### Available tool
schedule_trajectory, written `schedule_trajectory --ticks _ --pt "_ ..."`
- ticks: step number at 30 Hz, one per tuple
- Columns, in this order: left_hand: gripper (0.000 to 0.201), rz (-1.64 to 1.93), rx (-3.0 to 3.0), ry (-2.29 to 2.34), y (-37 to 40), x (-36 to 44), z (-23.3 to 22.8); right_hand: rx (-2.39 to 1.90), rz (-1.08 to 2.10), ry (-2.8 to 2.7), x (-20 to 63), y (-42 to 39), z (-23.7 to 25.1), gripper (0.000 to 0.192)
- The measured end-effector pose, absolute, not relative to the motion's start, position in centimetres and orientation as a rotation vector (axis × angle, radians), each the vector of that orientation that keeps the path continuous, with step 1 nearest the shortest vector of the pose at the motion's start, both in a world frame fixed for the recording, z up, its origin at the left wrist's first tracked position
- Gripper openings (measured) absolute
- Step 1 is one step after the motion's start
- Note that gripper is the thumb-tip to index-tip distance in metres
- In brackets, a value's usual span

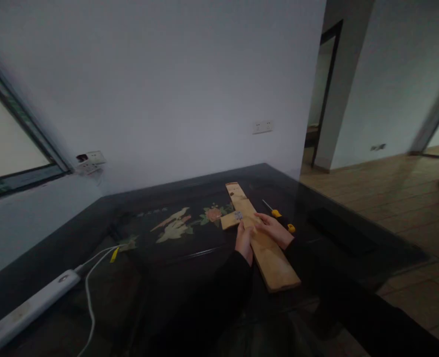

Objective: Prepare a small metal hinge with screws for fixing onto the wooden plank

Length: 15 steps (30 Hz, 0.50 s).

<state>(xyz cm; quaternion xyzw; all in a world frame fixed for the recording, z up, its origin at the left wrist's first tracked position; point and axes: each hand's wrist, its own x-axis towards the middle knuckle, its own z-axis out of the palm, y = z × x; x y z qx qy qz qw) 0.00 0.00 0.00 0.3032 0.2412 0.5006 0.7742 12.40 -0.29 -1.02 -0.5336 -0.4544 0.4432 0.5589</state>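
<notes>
Power strip (26,307): lower left of the frame, white, its cord running toward the centre; well apart from both hands.
Table (137,267): dark, glossy, with a painted bird and flower panel at mid-frame; bare surface left of the hands, far edge meeting the wall.
Short wood piece (230,219): just left of the long board, joined to it at a small metal hinge (238,215).
Left hand (244,241): flat against the left edge of the long board, fingertips reaching up to the hinge; pressing, not clenched around anything.
Long board (264,238): centre of the frame, long axis running from upper left to lower right; near end below both hands.
Right hand (275,229): resting on top of the board, fingers spread loosely, holding it down.
Screwdriver (279,216): yellow and black handle, just right of the right hand, lying on the table, nearer that hand.
Floor (390,198): wooden, right of the frame beyond the table edge.
</notes>
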Motion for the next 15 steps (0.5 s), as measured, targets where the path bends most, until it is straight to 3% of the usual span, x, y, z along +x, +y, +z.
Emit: schedule_trajectory --ticks 15 --pt "0.052 1.048 0.697 0.695 -2.9 -9.2 0.7 -1.185 1.097 -1.182 4.3 -2.7 -1.3 0.057"
